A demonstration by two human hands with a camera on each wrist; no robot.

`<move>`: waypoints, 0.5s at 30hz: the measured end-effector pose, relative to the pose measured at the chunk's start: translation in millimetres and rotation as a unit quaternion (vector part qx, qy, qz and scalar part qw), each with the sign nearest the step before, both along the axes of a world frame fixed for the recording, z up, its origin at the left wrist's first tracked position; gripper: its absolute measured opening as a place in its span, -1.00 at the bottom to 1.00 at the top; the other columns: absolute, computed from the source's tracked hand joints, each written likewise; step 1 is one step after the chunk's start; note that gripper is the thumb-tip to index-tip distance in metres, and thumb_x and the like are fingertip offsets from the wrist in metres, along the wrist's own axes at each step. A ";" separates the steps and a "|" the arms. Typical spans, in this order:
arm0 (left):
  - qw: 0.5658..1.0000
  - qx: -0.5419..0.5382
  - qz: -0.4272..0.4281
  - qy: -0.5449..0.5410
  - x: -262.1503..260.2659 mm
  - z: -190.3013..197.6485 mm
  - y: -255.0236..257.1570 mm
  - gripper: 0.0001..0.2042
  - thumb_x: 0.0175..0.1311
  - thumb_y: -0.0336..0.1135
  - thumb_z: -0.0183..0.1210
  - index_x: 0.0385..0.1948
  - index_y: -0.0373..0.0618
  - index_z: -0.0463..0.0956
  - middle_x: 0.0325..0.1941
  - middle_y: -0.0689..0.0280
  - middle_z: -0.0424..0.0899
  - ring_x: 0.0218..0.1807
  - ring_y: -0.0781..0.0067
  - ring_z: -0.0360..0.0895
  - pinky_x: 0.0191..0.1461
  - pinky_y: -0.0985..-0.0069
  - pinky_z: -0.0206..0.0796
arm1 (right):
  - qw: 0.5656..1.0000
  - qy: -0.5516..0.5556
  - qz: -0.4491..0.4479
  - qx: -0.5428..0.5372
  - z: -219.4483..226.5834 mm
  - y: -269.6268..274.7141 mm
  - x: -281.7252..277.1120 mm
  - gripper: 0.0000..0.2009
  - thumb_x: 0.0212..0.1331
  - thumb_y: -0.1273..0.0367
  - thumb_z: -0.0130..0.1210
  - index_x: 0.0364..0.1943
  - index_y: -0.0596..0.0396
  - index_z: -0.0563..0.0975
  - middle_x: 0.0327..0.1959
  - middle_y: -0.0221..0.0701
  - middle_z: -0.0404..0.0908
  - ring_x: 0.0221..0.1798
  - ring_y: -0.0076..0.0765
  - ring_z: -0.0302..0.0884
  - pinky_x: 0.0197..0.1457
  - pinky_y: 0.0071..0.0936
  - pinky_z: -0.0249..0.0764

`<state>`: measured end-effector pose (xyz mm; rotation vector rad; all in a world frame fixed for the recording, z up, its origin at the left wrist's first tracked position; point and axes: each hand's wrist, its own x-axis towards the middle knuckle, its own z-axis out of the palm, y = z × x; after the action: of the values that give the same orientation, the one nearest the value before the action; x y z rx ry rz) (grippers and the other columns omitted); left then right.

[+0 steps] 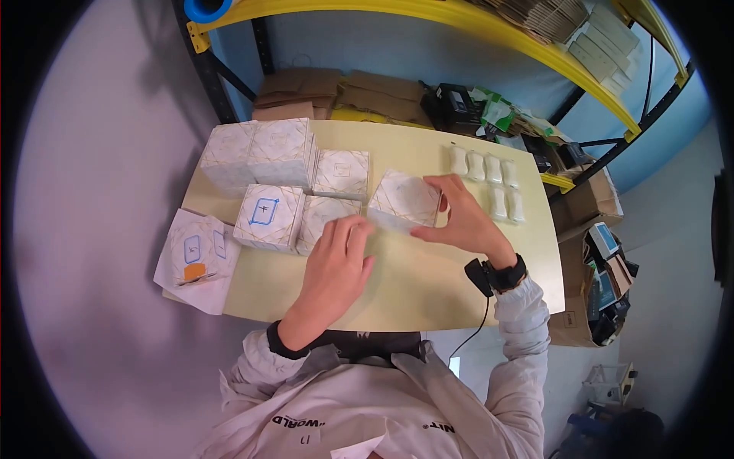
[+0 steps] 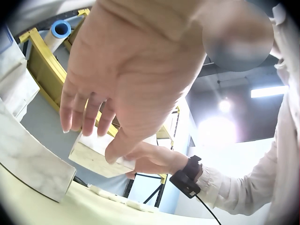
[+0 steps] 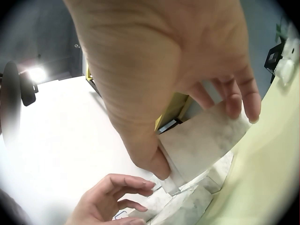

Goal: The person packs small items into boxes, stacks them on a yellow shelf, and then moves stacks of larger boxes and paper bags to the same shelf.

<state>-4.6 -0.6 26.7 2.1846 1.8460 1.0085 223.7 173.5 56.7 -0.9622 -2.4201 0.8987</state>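
Observation:
My right hand (image 1: 468, 222) grips a white marble-patterned box (image 1: 404, 196) with gold lines by its right side, thumb at the near edge and fingers at the far edge. In the right wrist view, that box (image 3: 201, 140) sits between thumb and fingers. My left hand (image 1: 330, 271) hovers with extended fingers just left of it, in front of a similar box (image 1: 310, 226) that it partly hides. Beside that one stands a box with a blue-outlined mark (image 1: 252, 229). The left wrist view shows the left palm (image 2: 126, 65) with nothing in it.
Further matching boxes (image 1: 283, 145) stand at the back left of the table (image 1: 428, 294). One with an orange patch (image 1: 195, 271) sits at the left edge. Several white packets (image 1: 493, 170) lie in rows at the right. A yellow shelf (image 1: 428, 23) spans the back; a full carton (image 1: 572, 321) stands right.

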 end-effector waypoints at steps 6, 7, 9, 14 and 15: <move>0.999 0.034 -0.025 0.010 16.5 0.0 15.4 -0.40 0.14 -0.52 0.42 0.28 -0.24 0.43 0.35 0.08 0.49 0.31 -0.06 0.50 0.33 0.14 0.45 | 0.998 -0.010 -0.006 -0.060 -12.3 -16.2 29.8 -0.14 -0.04 0.12 0.65 0.34 0.30 0.54 0.11 -0.21 0.53 -0.03 -0.30 0.48 0.17 -0.38 0.54; 0.998 0.041 -0.037 0.027 19.3 -2.2 17.3 -0.43 0.15 -0.51 0.38 0.26 -0.26 0.44 0.35 0.09 0.49 0.30 -0.02 0.50 0.31 0.14 0.46 | 0.998 -0.009 -0.007 -0.061 -15.4 -15.8 33.1 -0.14 -0.04 0.12 0.65 0.34 0.30 0.54 0.11 -0.21 0.53 -0.03 -0.30 0.48 0.17 -0.38 0.54; 0.998 0.035 -0.044 0.033 24.7 -5.9 19.9 -0.44 0.16 -0.52 0.36 0.25 -0.26 0.45 0.35 0.09 0.50 0.30 -0.01 0.50 0.32 0.14 0.45 | 0.998 -0.029 0.001 -0.057 -20.8 -15.6 38.9 -0.16 -0.02 0.17 0.66 0.39 0.17 0.53 0.21 -0.32 0.52 -0.03 -0.43 0.53 -0.12 -0.48 0.63; 0.996 0.041 -0.049 0.058 28.9 -11.2 25.9 -0.48 0.15 -0.52 0.32 0.22 -0.26 0.48 0.32 0.10 0.52 0.29 0.04 0.51 0.32 0.16 0.42 | 0.996 -0.027 0.000 -0.084 -20.3 -18.6 42.1 -0.20 -0.01 0.15 0.64 0.35 0.17 0.58 0.14 -0.32 0.57 -0.06 -0.43 0.55 -0.13 -0.48 0.63; 0.996 0.045 -0.052 0.058 28.7 -11.0 26.5 -0.50 0.14 -0.52 0.32 0.18 -0.25 0.50 0.28 0.12 0.54 0.28 0.06 0.51 0.30 0.18 0.41 | 0.996 -0.027 0.003 -0.087 -20.8 -18.7 42.4 -0.22 -0.01 0.14 0.64 0.33 0.17 0.59 0.11 -0.32 0.59 -0.07 -0.42 0.56 -0.13 -0.47 0.63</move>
<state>24.2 25.9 15.7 2.4113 1.7424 0.9829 266.1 154.8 35.9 -1.0543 -2.4218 1.1134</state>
